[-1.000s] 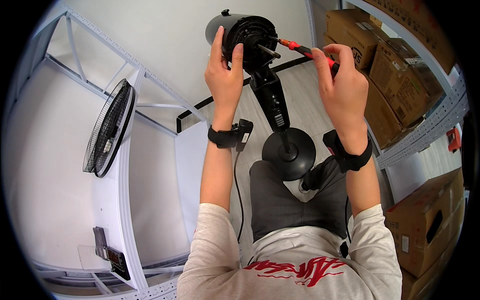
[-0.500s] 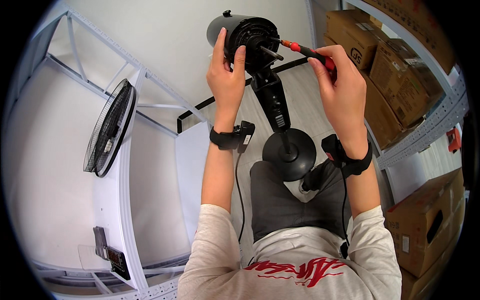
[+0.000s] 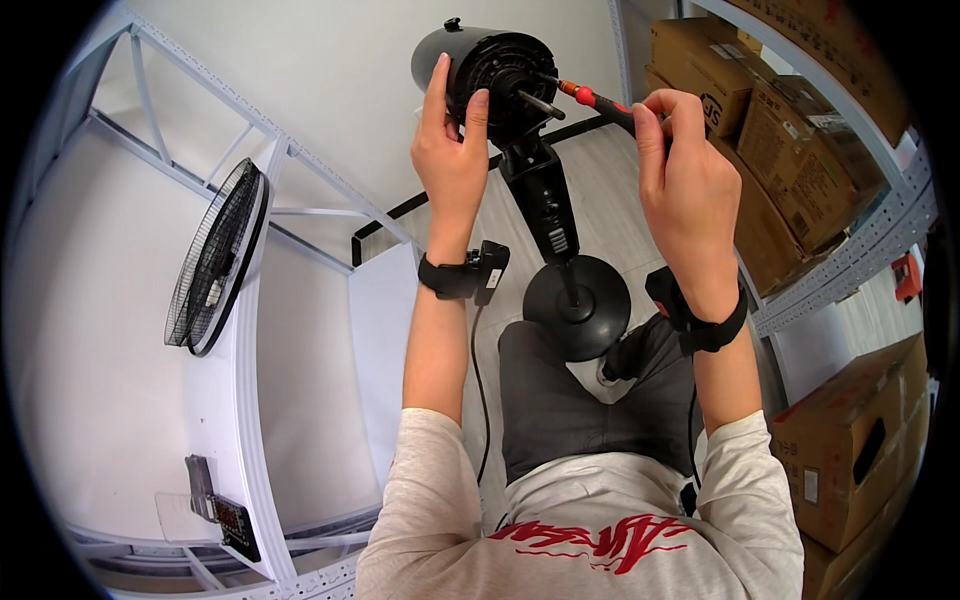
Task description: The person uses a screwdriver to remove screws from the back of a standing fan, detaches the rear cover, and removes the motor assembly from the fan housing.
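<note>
The motor housing (image 3: 475, 58) of a black standing fan faces me, its bare metal shaft (image 3: 540, 103) sticking out. My left hand (image 3: 450, 155) grips the housing's near left side, index finger stretched along it and thumb at the front; some fingers are hidden behind. A red and black screwdriver (image 3: 605, 103) is pinched by its handle in my right hand (image 3: 688, 185). Its tip meets the right edge of the housing's front; any screw there is too small to make out. Below the motor, the fan's neck (image 3: 545, 205) runs down to a round base (image 3: 577, 312) between my legs.
On the left, a fan grille (image 3: 222, 255) stands on the white shelf rack (image 3: 228, 420), with a small dark device (image 3: 235, 528) nearer me. Cardboard boxes (image 3: 800, 150) fill the right-hand shelf; another box (image 3: 850, 440) stands lower right. Cables hang from both wrist straps.
My right hand has shifted slightly right and turned at the screwdriver's handle, the fingers now nearer its end. The screwdriver tip stays at the motor face. My left hand has barely moved.
</note>
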Motion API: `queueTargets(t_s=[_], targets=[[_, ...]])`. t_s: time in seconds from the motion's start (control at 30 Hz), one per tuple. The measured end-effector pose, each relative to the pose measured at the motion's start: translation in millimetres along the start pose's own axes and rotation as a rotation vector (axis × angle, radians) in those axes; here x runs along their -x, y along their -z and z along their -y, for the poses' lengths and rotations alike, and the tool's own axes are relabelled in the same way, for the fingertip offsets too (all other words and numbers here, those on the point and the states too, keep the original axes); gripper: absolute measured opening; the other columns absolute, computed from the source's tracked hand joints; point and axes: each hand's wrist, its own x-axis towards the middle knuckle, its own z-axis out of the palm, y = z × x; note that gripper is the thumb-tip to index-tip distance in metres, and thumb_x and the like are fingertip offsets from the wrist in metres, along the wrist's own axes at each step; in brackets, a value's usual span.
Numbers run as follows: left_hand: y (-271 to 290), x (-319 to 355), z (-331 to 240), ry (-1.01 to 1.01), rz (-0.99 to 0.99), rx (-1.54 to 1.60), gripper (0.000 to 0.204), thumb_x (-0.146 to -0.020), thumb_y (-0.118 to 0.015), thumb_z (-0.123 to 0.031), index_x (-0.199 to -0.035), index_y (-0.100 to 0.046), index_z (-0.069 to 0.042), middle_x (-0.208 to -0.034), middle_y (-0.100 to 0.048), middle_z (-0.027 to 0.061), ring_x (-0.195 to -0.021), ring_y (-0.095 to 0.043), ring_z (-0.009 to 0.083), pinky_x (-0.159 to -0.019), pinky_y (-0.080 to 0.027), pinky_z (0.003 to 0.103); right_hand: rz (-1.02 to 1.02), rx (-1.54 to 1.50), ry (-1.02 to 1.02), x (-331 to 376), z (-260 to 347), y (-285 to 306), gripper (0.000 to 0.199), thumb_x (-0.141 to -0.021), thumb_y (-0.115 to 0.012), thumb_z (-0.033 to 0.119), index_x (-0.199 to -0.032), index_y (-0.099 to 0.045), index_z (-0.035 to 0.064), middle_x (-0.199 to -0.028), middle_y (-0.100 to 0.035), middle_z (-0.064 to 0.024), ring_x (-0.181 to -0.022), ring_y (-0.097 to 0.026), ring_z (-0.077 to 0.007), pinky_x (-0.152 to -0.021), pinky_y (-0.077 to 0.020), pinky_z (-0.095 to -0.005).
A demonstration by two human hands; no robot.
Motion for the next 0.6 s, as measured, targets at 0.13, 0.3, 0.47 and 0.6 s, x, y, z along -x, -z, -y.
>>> queueTargets(t_s=[0.13,0.3,0.47,0.6], targets=[[0.5,1.1,-0.2,-0.013,0.005,0.002,0.051,-0.094,-0.068,-0.032,-0.140,-0.055,-0.013,-0.076,-0.052,-0.0014,-0.064,-0.038,0.0093,-0.058,-0.035,0.024,0.025,-0.063,-0.032,4.1,1.2,2.8,0.018,-0.096,-0.064,0.019,-0.103,-0.054,0.0064,-0.058,-0.057,-0.0062,-0.051,-0.056,-0.0256,-0.046,-0.0409,-0.0374],[0.3,0.1,1.0,-0.021,-0.005,-0.013,0.051,-0.094,-0.068,-0.032,-0.141,-0.054,-0.016,-0.068,-0.041,-0.0038,-0.061,-0.035,0.0078,-0.055,-0.033,0.023,0.021,-0.029,0.060,2.4,2.7,4.3,0.023,-0.092,-0.068,0.017,-0.105,-0.054,0.0045,-0.067,-0.060,-0.0093,-0.060,-0.060,-0.0267,-0.053,-0.0451,-0.0383],[0.5,0.2,1.2,-0.014,0.003,-0.028,0.051,-0.094,-0.068,-0.032,-0.140,-0.054,-0.013,-0.073,-0.050,-0.0020,-0.061,-0.036,0.0095,-0.056,-0.033,0.024,-0.009,-0.073,0.082,-2.0,2.4,6.4,0.022,-0.090,-0.070,0.016,-0.101,-0.056,0.0030,-0.076,-0.063,-0.0105,-0.065,-0.061,-0.0276,-0.057,-0.0480,-0.0375],[0.7,-0.3,0.1,-0.012,0.005,-0.027,0.052,-0.094,-0.068,-0.032,-0.140,-0.054,-0.013,-0.074,-0.051,-0.0019,-0.062,-0.037,0.0094,-0.056,-0.034,0.024,-0.027,-0.165,-0.018,-2.2,2.8,4.6,0.021,-0.090,-0.071,0.019,-0.095,-0.058,0.0036,-0.075,-0.064,-0.0092,-0.063,-0.061,-0.0257,-0.055,-0.0475,-0.0351]])
